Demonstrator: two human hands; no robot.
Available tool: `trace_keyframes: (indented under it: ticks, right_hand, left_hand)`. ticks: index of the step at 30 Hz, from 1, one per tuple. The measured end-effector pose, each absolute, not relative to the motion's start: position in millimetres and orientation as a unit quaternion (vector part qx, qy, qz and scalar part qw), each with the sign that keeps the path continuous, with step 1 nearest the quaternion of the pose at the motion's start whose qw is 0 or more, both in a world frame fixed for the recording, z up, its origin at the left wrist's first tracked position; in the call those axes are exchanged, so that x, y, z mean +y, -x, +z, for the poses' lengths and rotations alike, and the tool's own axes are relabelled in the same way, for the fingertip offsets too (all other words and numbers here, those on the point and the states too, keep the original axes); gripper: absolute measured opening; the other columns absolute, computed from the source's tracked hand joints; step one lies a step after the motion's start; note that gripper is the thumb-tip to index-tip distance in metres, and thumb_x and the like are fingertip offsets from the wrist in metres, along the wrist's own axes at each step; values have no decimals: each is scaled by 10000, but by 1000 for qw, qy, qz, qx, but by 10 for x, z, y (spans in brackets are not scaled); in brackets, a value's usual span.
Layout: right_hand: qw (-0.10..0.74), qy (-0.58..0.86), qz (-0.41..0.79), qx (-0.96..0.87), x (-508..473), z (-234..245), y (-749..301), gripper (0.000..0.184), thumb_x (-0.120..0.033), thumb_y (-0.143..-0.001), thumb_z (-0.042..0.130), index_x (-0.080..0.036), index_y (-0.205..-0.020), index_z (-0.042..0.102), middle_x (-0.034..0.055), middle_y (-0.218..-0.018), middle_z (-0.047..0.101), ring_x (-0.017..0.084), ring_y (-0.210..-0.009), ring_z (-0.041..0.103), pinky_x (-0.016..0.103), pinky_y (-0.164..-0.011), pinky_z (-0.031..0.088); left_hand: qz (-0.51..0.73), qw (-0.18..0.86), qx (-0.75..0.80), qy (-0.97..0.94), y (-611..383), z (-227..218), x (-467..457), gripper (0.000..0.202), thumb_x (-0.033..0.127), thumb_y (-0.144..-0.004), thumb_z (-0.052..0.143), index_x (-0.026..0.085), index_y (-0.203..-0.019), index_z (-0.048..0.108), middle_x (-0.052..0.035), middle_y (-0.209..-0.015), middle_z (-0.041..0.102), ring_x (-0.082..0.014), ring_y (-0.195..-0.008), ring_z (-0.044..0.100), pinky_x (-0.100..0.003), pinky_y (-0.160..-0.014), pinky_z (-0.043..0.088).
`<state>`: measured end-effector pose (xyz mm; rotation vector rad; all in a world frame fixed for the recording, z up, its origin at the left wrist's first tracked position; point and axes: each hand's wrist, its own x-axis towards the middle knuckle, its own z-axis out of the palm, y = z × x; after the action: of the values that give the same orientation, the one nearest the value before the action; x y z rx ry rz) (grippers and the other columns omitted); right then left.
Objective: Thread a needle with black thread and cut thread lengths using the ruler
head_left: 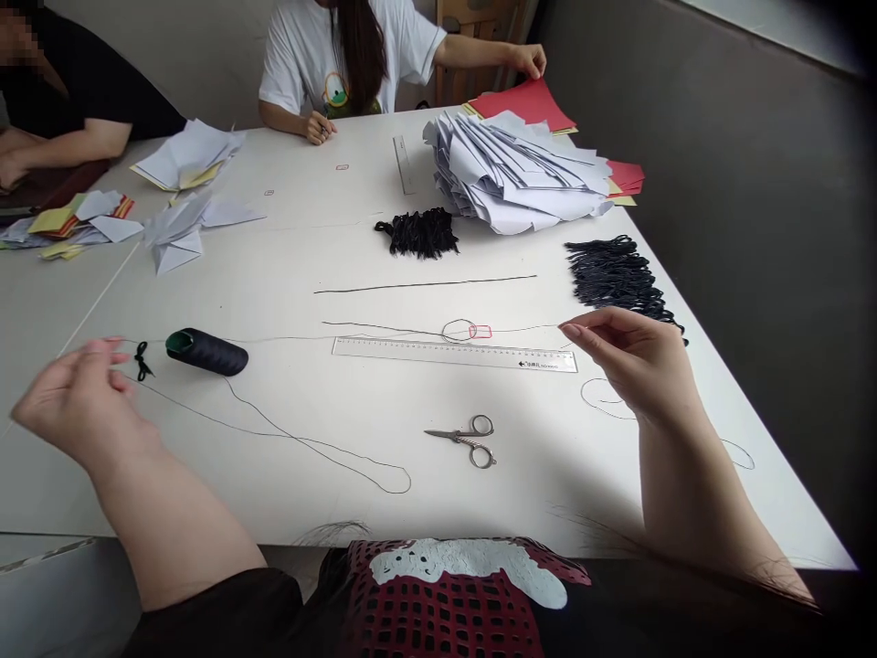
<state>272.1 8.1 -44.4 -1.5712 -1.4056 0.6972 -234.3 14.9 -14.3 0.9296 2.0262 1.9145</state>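
A thin dark thread (294,338) stretches across the table between my hands, above a clear ruler (456,355). My left hand (89,393) is closed at the left end, fingertips pinched on the thread. My right hand (634,361) pinches the thread's other end between thumb and forefinger. Beside my left hand are a small black bow-shaped piece (142,362) and a spool (206,352) of black thread lying on its side. Loose thread from the spool loops toward the table's near side. Small metal scissors (466,437) lie with their handles slightly apart.
Black cord bundles (417,233) lie mid-table, and more looped cords (617,274) lie beyond my right hand. A tall stack of folded white papers (521,174) stands at the back right. Two people sit across the table; one's hand (529,60) touches red paper (527,102).
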Motion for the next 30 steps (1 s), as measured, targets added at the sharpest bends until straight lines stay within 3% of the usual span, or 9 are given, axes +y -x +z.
trace_keyframes:
  ticks: [3,6,9,11,14,17,19,23,30]
  right_hand:
    - [492,637,247,-539,58,-397,-2687,222,-384,-756,774,-181,-740,685,-39,-513,407,81,-481,298,267,-458,233]
    - [493,622,189,-578,32,-330,-2608,186,-369,-792,751,-199,-752,685,-67,-503,314,80,-486,267,261,-482,226]
    - [444,558,123,-690,-3,-276,-2457,88,-275,-837,722,-204,-789,705,-56,-519,360,84,-487,312,269,-492,268]
    - [406,484,104,-768,-47,-276,-2313,54,-193,-872,681,-193,-827,711,-23,-593,494,82,-512,393,252,-513,335]
    - [373,379,124,-838,-133,-355,-2084,93,-159,-922,614,-170,-895,702,17,-737,604,72,-566,508,206,-552,419]
    - [352,346,141,-858,-192,-495,-1932,141,-194,-960,563,-157,-932,696,18,-741,590,77,-578,541,194,-544,430]
    - [342,348,157,-858,-191,-576,-1903,161,-203,-970,543,-153,-944,694,25,-749,584,82,-584,539,196,-538,424]
    - [369,361,203,-832,-118,-642,-1980,118,-187,-949,580,-155,-927,691,20,-761,587,72,-572,495,201,-535,406]
    - [414,452,237,-754,-6,-665,-2154,76,-241,-899,670,-196,-861,717,-37,-616,454,78,-530,367,233,-517,339]
  left_hand:
    - [470,61,819,-325,2121,-152,4,183,320,-621,738,216,-770,763,35,-636,649,-119,-526,402,-268,-566,357]
    - [228,89,893,-378,1922,-84,-93,390,397,-627,782,295,-1003,770,24,-570,610,-257,-683,551,-469,-840,463]
    - [286,29,852,-438,1562,-30,-129,396,292,-701,710,279,-1095,743,-7,-685,666,-272,-735,608,-524,-944,452]
    - [398,57,773,-491,1196,-55,-152,369,258,-757,646,291,-1113,737,-2,-746,681,-195,-607,585,-435,-817,522]
    - [382,411,612,-558,597,-194,-193,429,369,-771,709,273,-1189,703,18,-552,597,-161,-458,540,-302,-506,508]
    - [300,641,472,-526,177,-384,-191,474,329,-629,857,219,-1075,742,-47,-776,717,-180,-658,684,-303,-657,582]
    - [277,679,471,-491,64,-484,-160,387,334,-654,854,175,-993,761,-48,-728,716,-171,-671,699,-289,-691,589]
    - [266,653,515,-488,131,-582,-90,269,396,-718,812,140,-790,769,-24,-572,658,-118,-503,638,-216,-531,544]
    - [298,602,555,-491,300,-745,-38,228,371,-748,784,149,-801,770,-19,-571,656,-111,-503,620,-211,-513,551]
